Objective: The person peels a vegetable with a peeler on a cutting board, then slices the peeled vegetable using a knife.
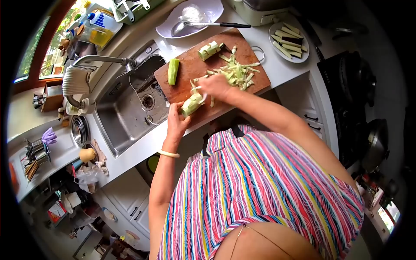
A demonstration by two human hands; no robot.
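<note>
My left hand (176, 121) grips a thick, pale green, partly peeled vegetable piece (190, 106) low over the near edge of the wooden cutting board (190, 52). Just above it, my right hand (215, 88) is closed on a small white tool that looks like a peeler (204, 94), its head against the piece. A strip of peel stands up between the hands. Beyond my right hand lies a loose pile of pale green peelings (238, 73). A smooth green piece (173, 71) rests at the board's left, and another pale chunk (209, 50) near its far edge.
Left of the board is a steel sink (125, 125) with a faucet (104, 59). A plate (306, 52) of cut strips stands on the right, near the stove (342, 82). Behind the board, a ladle (182, 27) lies across a pale dish (212, 8).
</note>
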